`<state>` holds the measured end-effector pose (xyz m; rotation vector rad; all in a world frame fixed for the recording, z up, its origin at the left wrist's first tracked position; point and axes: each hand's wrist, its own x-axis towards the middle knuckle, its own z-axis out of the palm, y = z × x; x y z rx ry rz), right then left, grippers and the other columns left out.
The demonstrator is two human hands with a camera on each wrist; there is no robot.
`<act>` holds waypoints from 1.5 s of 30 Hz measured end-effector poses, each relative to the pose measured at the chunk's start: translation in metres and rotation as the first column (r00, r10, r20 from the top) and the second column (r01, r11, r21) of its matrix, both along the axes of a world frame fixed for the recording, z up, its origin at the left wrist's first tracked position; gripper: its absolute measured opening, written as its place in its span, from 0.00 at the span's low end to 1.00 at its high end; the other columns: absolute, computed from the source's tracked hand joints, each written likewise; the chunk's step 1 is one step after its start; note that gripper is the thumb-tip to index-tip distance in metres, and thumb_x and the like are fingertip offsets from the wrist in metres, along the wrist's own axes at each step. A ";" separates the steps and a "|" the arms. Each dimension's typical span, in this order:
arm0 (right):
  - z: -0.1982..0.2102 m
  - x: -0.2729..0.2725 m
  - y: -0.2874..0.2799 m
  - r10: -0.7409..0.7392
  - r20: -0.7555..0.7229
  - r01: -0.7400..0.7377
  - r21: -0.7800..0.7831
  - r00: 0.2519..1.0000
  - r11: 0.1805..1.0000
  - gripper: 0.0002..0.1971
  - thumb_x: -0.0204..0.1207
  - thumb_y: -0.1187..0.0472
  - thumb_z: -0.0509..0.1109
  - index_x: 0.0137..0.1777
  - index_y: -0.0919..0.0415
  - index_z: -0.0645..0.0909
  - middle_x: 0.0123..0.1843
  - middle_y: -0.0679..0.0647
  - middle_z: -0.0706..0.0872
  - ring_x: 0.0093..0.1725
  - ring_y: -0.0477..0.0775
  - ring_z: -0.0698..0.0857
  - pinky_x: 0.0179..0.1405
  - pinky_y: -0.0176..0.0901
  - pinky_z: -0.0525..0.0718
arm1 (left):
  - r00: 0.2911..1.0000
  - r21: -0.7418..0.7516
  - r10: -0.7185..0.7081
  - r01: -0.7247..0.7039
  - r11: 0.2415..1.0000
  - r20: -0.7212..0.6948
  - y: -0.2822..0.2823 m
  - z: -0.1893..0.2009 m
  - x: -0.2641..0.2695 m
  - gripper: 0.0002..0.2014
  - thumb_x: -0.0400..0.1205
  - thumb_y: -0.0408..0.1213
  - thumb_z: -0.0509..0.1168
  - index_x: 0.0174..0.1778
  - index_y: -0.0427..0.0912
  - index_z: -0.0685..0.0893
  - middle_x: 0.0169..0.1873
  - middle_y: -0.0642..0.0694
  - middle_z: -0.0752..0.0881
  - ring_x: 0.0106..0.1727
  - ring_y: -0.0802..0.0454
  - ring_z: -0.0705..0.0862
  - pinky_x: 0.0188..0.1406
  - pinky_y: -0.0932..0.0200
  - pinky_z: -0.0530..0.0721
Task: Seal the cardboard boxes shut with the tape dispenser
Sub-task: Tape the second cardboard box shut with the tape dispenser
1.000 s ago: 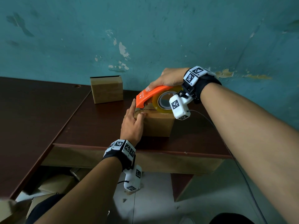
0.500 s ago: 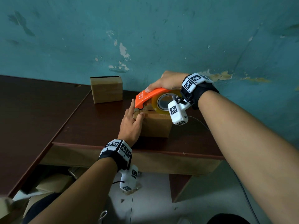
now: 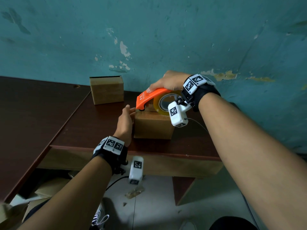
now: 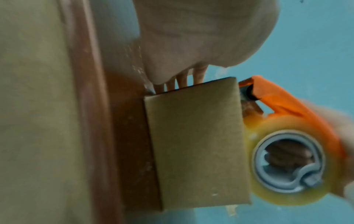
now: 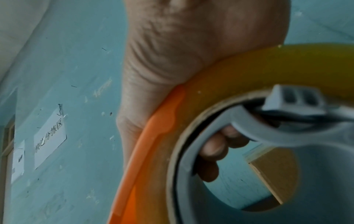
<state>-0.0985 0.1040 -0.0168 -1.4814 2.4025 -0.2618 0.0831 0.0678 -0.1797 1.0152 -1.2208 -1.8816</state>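
A small cardboard box (image 3: 153, 126) stands near the front edge of the brown table (image 3: 93, 128). My right hand (image 3: 166, 82) grips the orange tape dispenser (image 3: 149, 97) from above, fingers curled into the core of its yellowish tape roll (image 3: 163, 103). The dispenser's nose sits at the box's top left edge. My left hand (image 3: 127, 113) presses flat against the box's left side, fingers straight, thumb at the top corner. In the left wrist view the box (image 4: 197, 144) has the dispenser (image 4: 287, 106) against its top. A second box (image 3: 107, 90) stands by the wall.
The teal wall (image 3: 182, 39) rises right behind the table. A second dark table (image 3: 33, 113) adjoins on the left. Flattened cardboard (image 3: 46, 188) lies on the floor under the tables. A cable (image 3: 197, 123) runs from my right wrist across the tabletop.
The dispenser has sunk a little, so the tape roll now sits low on the box's top. My left hand stays pressed against the box's left side.
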 end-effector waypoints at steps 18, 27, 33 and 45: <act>0.002 0.001 -0.004 0.029 -0.009 -0.028 0.048 1.000 0.998 0.32 0.65 0.23 0.79 0.48 0.54 0.88 0.45 0.53 0.93 0.45 0.56 0.92 0.53 0.48 0.86 | 0.825 -0.129 -0.121 0.228 0.965 0.552 -0.022 0.041 -0.021 0.20 0.97 0.44 0.52 0.78 0.32 0.75 0.50 0.36 0.82 0.49 0.41 0.82 0.56 0.49 0.80; 0.008 -0.005 -0.007 0.088 -0.001 -0.087 0.078 0.996 0.993 0.33 0.65 0.21 0.77 0.44 0.54 0.90 0.43 0.52 0.95 0.42 0.54 0.93 0.54 0.49 0.88 | 0.797 -0.273 -0.100 0.318 0.908 0.595 -0.021 0.042 -0.015 0.16 0.97 0.39 0.52 0.72 0.35 0.79 0.53 0.36 0.84 0.46 0.42 0.85 0.45 0.51 0.83; 0.009 -0.009 -0.011 0.111 0.002 -0.111 0.094 0.994 0.989 0.30 0.67 0.24 0.78 0.42 0.54 0.89 0.41 0.51 0.94 0.38 0.52 0.91 0.51 0.46 0.87 | 0.793 -0.303 -0.107 0.349 0.887 0.600 -0.023 0.043 -0.014 0.09 0.97 0.38 0.53 0.64 0.43 0.78 0.41 0.46 0.80 0.38 0.51 0.80 0.40 0.55 0.79; 0.011 -0.012 -0.011 0.136 -0.013 -0.134 0.113 0.991 0.985 0.30 0.70 0.26 0.78 0.44 0.56 0.89 0.42 0.52 0.93 0.38 0.52 0.91 0.47 0.43 0.86 | 0.676 -0.342 -0.089 0.477 0.809 0.731 -0.032 0.042 -0.017 0.15 0.96 0.37 0.56 0.72 0.34 0.82 0.65 0.31 0.87 0.66 0.35 0.87 0.72 0.38 0.85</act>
